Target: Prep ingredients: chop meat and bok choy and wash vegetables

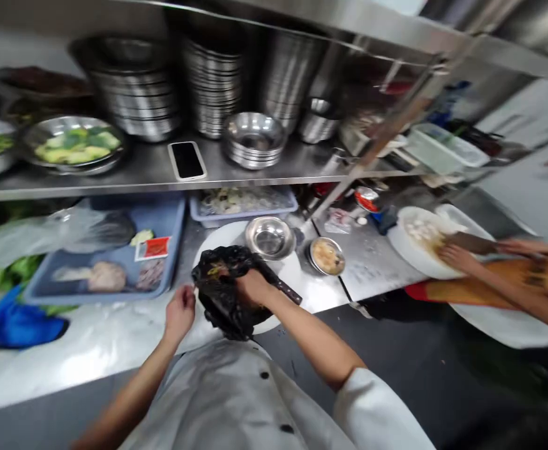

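Note:
A black plastic bag [229, 315] lies opened on a round white cutting board [292, 275], with something yellowish-brown showing in its mouth. My left hand [179, 314] pinches the bag's left edge between its fingertips. My right hand [255, 289] reaches into the bag, its fingers hidden by the plastic. From beneath the bag's right side sticks out a knife [289, 292] with a dark riveted handle; most of its blade is covered. Behind the bag, a metal bowl [270, 239] rests on the board. A second metal bowl [327, 256] with pale food stands to the right.
At left is a blue tray [177, 250] with bagged food; a blue cap [23, 322] lies before it. A shelf above carries stacked metal bowls [255, 140] and a phone [187, 160]. At right, a co-worker's hands [461, 259] use a cleaver [470, 242] on another board.

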A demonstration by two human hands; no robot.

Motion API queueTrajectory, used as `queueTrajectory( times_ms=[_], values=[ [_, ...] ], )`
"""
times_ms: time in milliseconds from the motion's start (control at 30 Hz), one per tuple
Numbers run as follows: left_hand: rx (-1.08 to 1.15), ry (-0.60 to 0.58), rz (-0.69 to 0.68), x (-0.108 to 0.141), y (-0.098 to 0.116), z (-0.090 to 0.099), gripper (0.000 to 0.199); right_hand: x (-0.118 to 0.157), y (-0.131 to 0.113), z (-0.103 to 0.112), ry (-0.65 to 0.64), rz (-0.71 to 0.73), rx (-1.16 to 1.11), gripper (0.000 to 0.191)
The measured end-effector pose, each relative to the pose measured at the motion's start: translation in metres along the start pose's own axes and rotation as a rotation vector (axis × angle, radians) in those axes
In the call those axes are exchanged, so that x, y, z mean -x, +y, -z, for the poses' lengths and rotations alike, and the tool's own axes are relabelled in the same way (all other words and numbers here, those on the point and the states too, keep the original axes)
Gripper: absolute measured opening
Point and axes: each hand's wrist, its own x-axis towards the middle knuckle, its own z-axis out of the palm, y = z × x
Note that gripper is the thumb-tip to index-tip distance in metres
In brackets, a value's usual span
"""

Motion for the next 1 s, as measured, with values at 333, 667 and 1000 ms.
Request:
queueTrajectory(
  times_ms=[333,667,1000],
  values=[
    [-0.296,-0.162,-0.453,-0.034,0.103,0.019,0.039,-0.003,0.011,0.019,-0.298,0.064,0.202,0.025],
    [0.302,-0.304,-0.327,-0.119,0.084,-0.006,0.059,-0.008,0.094,0.074,0.081,0.298,-0.494,0.034],
    [0.653,-0.62,-0.079,-0.148,0.103,-0.07,0.044,-0.057,0.195,0.042,0.338,-0.183,-1.276,0.047]
  ],
)
